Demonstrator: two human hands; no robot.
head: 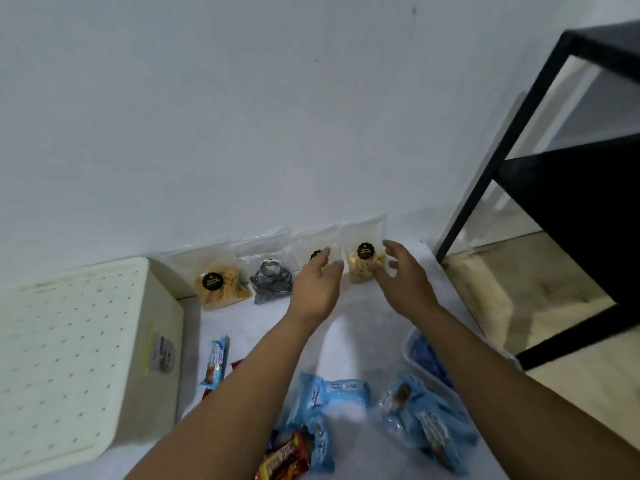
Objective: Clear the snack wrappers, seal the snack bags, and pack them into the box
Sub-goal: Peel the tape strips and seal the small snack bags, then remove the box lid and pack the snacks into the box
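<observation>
Several clear snack bags lean against the white wall: one with orange chips, one with dark striped snacks, one mostly hidden behind my left hand, and one with pale yellow snacks. My left hand and my right hand reach out on either side of the yellow snack bag, fingers spread and relaxed, holding nothing. Blue wrapped snack packs and a red-orange wrapper lie near me. A clear plastic box sits under my right forearm.
A cream perforated lid or container stands at the left. A long blue snack bar lies beside it. A black metal shelf frame rises at the right over the beige floor.
</observation>
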